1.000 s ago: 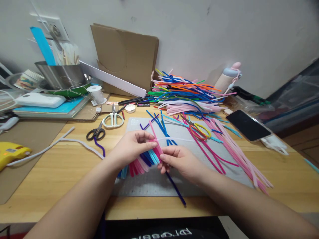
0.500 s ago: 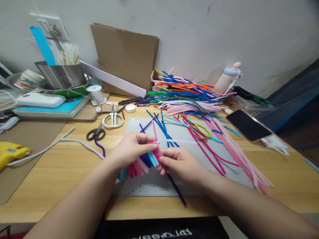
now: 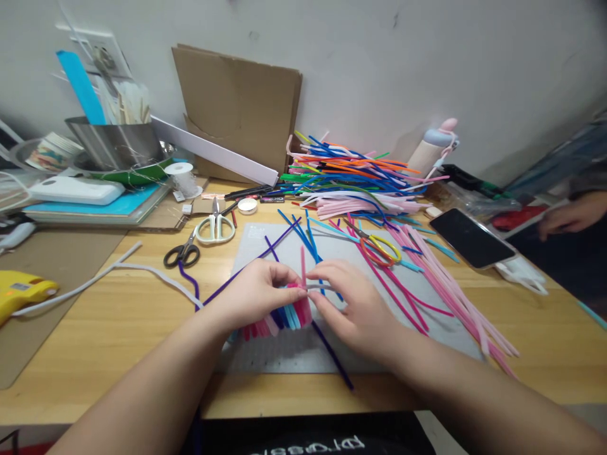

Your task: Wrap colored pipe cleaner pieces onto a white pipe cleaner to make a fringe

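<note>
My left hand (image 3: 265, 287) is closed on a row of looped pipe cleaners (image 3: 294, 313) in pink, light blue and dark blue, which hangs below its fingers. One pink pipe cleaner end (image 3: 303, 262) sticks up beside my left fingertips. My right hand (image 3: 355, 306) curls its thumb and forefinger around the same spot at the row's right end. A white pipe cleaner (image 3: 321, 287) runs between those two fingers, and the rest of it is hidden behind the hand. Under both hands lies a grey cutting mat (image 3: 379, 354) with loose blue pipe cleaners (image 3: 313, 237) and a dark purple one (image 3: 334, 357).
Orange-and-yellow scissors (image 3: 379, 246) and pink pipe cleaners (image 3: 446, 284) lie right, by a phone (image 3: 474, 237). White-handled scissors (image 3: 215, 227), black scissors (image 3: 183, 253) and a yellow glue gun (image 3: 26, 291) lie left. A pipe-cleaner pile (image 3: 355, 174) is behind. Another person's hand (image 3: 576, 215) shows far right.
My right hand has shifted up from the row's lower edge to the pink end and white pipe cleaner. The row has moved slightly lower. Another person's hand has appeared at the right.
</note>
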The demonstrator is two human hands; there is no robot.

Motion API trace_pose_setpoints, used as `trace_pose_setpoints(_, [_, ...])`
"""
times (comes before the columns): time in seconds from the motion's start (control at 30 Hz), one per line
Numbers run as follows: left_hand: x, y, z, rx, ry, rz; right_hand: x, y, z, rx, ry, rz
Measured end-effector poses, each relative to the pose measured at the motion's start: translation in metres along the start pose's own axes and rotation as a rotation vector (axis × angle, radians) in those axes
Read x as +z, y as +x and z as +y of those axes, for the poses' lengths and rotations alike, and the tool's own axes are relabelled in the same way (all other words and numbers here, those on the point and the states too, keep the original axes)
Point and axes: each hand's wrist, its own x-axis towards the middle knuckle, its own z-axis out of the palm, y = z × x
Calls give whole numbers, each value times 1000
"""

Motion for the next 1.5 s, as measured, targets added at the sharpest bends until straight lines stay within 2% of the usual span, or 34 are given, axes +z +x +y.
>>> trace_pose_setpoints(0.1, [1, 0, 0, -27, 59, 11, 10, 5, 6, 295, 314, -156])
trace_pose_setpoints(0.17, [1, 0, -2, -34, 79, 25, 13, 6, 8, 448, 450, -174])
trace_pose_setpoints(0.23, [1, 1, -2, -37, 73, 24, 14, 8, 7, 528, 539, -162])
trace_pose_setpoints(0.37, [0, 0, -1, -39, 35, -29, 13, 10, 6, 542, 679, -148])
trace_pose_setpoints(0.5, [0, 0, -1, -62, -18, -73, 13, 11, 7, 558, 795, -187])
trace_pose_setpoints(0.63, [-2, -1, -1, -64, -118, -95, 13, 11, 9, 546, 846, -196])
trace_pose_setpoints(0.7, [-3, -2, -1, -76, -181, -124, 12, 10, 11, 495, 840, -195])
trace_pose_setpoints(0.83, [-4, -4, 0, -114, -251, -176, 9, 9, 13, 296, 693, -171])
trace_pose_setpoints(0.87, [-4, -4, 0, -114, -243, -174, 8, 10, 12, 290, 674, -177])
trace_pose_setpoints(0.93, [-4, -5, 0, -101, -186, -154, 6, 10, 10, 386, 708, -210])
trace_pose_setpoints(1.03, [-3, -5, 0, -71, -26, -132, 3, 13, 6, 632, 825, -307])
trace_pose_setpoints(1.13, [-1, -4, 0, -55, 87, -145, 1, 15, 5, 766, 852, -435])
trace_pose_setpoints(1.23, [-1, -4, 0, -47, 129, -158, 0, 14, 9, 817, 872, -533])
trace_pose_setpoints(1.37, [1, -5, -3, -70, 154, -175, 1, 10, 15, 887, 964, -580])
trace_pose_setpoints(1.5, [2, -6, -4, -125, 133, -208, 3, 9, 16, 862, 971, -611])
